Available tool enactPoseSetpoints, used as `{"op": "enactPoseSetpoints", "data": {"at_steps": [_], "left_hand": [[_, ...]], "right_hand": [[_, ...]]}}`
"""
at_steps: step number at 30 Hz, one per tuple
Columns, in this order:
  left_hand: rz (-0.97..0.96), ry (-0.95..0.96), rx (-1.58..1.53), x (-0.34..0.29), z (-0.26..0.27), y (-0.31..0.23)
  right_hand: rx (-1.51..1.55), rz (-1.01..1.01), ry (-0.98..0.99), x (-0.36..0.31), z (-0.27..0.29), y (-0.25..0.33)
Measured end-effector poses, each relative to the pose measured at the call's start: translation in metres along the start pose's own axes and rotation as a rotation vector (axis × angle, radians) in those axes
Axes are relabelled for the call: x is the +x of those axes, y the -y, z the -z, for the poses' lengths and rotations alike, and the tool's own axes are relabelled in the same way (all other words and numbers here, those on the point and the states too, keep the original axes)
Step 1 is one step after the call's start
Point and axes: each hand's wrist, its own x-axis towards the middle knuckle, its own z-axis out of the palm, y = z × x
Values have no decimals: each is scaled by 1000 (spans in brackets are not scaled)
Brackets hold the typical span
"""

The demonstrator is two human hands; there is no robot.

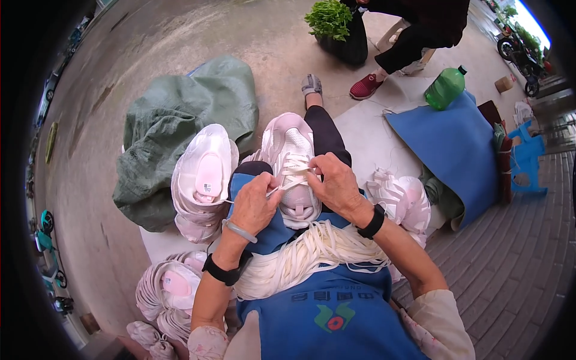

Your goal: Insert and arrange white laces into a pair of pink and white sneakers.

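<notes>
On my lap rests a pale pink and white sneaker [290,141], its toe pointing away from me. Cream shoelace [294,169] runs through its upper eyelets. My left hand [255,201] is at the shoe's left side, thumb and fingers pinched on a lace end. On the right side my right hand [336,183] pinches the lace close to the eyelets. A thick bundle of loose cream laces [312,255] lies across my lap over the blue apron [336,306]. Left of my knee stands a stack of nested pink shoe uppers [207,174].
More shoe uppers [171,288] are piled at lower left, others [402,204] at right. A green tarp [186,120] lies crumpled at left. At right are a blue sheet [456,150], a green bottle [445,87] and a blue stool [528,159]. Another person's shoe [366,88] is ahead.
</notes>
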Motion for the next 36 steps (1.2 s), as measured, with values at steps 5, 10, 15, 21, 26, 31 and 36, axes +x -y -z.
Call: {"op": "enactPoseSetpoints", "data": {"at_steps": [5, 10, 15, 21, 26, 31, 36], "left_hand": [[55, 43, -50, -6, 5, 2], [-157, 72, 96, -7, 34, -18], [-196, 30, 223, 3, 51, -12], [-153, -35, 255, -14, 32, 6], [-139, -65, 247, -17, 38, -7], [-135, -24, 280, -29, 36, -18], [-98, -59, 240, -37, 30, -13]], "right_hand": [[-88, 93, -22, -6, -1, -2], [-104, 116, -9, -15, -4, -10], [-95, 102, 16, -14, -6, -4], [-28, 74, 34, -18, 2, -9], [-82, 109, 61, -22, 8, -4], [-97, 166, 118, -17, 3, 18], [-158, 148, 189, -15, -2, 17]]}}
